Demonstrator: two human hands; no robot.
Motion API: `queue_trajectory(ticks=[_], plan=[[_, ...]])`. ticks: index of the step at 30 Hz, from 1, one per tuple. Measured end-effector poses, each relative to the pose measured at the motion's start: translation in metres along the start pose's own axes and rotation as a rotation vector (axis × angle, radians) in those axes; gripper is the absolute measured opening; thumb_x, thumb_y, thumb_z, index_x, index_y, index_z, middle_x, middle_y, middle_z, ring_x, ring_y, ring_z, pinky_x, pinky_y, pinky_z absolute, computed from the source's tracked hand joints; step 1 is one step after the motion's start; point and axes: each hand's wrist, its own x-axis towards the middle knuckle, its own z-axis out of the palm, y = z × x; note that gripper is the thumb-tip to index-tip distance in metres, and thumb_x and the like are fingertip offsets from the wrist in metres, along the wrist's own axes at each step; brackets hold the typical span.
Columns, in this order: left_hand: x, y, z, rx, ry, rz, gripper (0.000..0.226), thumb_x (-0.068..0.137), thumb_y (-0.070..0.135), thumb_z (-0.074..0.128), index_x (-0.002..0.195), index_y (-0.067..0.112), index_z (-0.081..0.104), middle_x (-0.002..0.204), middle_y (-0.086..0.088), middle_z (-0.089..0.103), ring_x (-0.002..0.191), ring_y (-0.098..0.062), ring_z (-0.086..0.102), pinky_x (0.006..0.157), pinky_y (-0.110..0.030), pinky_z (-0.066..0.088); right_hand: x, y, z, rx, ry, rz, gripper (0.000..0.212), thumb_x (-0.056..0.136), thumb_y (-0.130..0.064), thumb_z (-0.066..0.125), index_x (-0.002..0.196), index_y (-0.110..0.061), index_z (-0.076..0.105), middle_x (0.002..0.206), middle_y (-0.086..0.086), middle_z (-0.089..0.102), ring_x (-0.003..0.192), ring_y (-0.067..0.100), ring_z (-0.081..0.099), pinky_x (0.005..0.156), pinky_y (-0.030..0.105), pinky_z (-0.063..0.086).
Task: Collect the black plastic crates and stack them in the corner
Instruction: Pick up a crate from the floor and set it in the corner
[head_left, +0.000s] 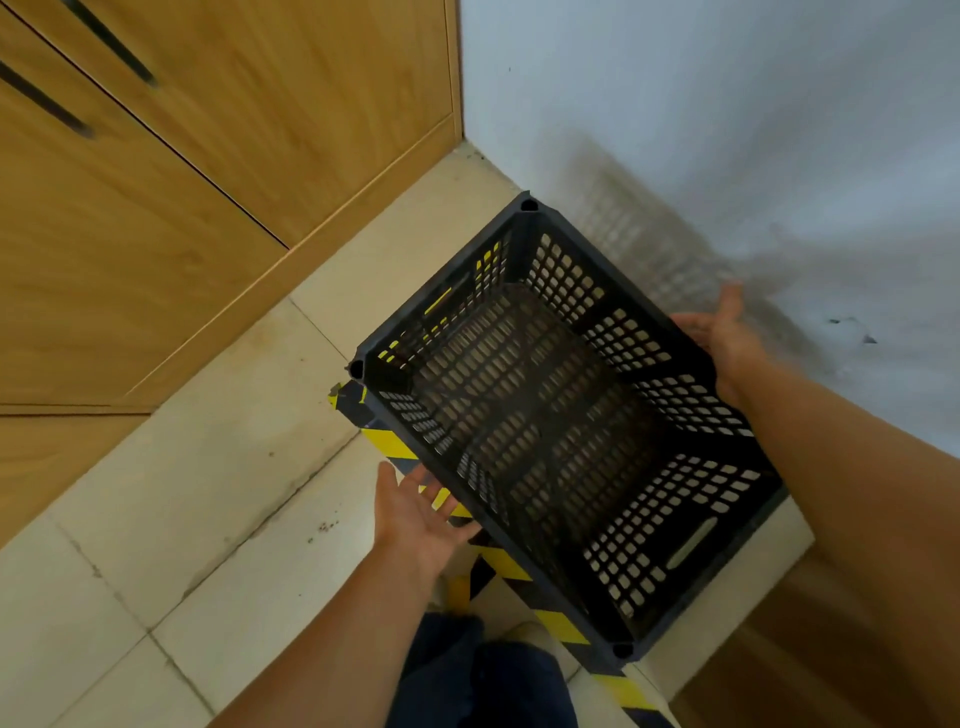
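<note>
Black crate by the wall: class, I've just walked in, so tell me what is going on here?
A person stands over a black plastic crate in the corner where a white wall meets wooden cabinets. The left hand and right hand are open, one at each long side; whether they touch it is unclear. The crate looks empty and sits over yellow-and-black hazard tape on the tiled floor. No second crate is visible.

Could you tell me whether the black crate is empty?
Empty: the black crate shows only its bare perforated bottom through the open top.
</note>
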Motion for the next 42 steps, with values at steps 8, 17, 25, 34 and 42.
queue_trajectory(ticks=[8, 17, 25, 34, 42], plan=[[-0.012, -0.002, 0.01, 0.059, 0.035, 0.022, 0.054, 0.096, 0.057, 0.026, 0.12, 0.017, 0.054, 0.117, -0.007, 0.058, 0.111, -0.03, 0.05, 0.101, -0.063, 0.032, 0.002, 0.012, -0.02, 0.022, -0.045, -0.07, 0.11, 0.054, -0.096, 0.012, 0.115, -0.022, 0.064, 0.125, 0.01, 0.061, 0.119, 0.032, 0.053, 0.109, 0.055, 0.03], [-0.08, 0.031, 0.038, 0.467, 0.021, 0.166, 0.056, 0.098, 0.053, 0.026, 0.128, 0.015, 0.053, 0.131, -0.015, 0.055, 0.118, -0.027, 0.052, 0.098, -0.045, 0.041, -0.094, 0.051, -0.052, -0.022, 0.027, -0.024, 0.062, 0.098, -0.052, 0.014, 0.138, -0.017, 0.046, 0.15, 0.013, 0.035, 0.136, 0.032, 0.032, 0.109, 0.043, 0.026], [-0.1, 0.08, 0.098, 0.973, -0.035, 0.357, 0.058, 0.101, 0.046, 0.018, 0.134, 0.009, 0.049, 0.139, -0.016, 0.049, 0.128, -0.027, 0.045, 0.106, -0.04, 0.033, -0.154, 0.125, -0.071, 0.362, 0.165, 0.152, 0.062, 0.099, -0.049, 0.015, 0.143, -0.01, 0.036, 0.151, 0.012, 0.032, 0.139, 0.029, 0.028, 0.114, 0.043, 0.02], [-0.047, 0.118, 0.152, 1.159, -0.04, 0.432, 0.041, 0.097, 0.05, 0.025, 0.12, 0.025, 0.049, 0.107, 0.005, 0.057, 0.107, -0.024, 0.053, 0.094, -0.039, 0.038, -0.142, 0.153, -0.035, 0.813, 0.325, 0.34, 0.068, 0.096, -0.056, 0.013, 0.15, -0.015, 0.02, 0.155, 0.008, 0.027, 0.142, 0.025, 0.023, 0.116, 0.042, 0.011], [0.002, 0.146, 0.172, 1.169, -0.158, 0.321, 0.066, 0.096, 0.056, 0.01, 0.146, 0.02, 0.03, 0.154, -0.006, 0.031, 0.143, -0.024, 0.022, 0.114, -0.045, 0.015, -0.129, 0.155, -0.019, 0.986, 0.343, 0.347, 0.065, 0.096, -0.055, 0.014, 0.146, -0.018, 0.031, 0.148, 0.01, 0.037, 0.129, 0.032, 0.038, 0.106, 0.05, 0.03]])
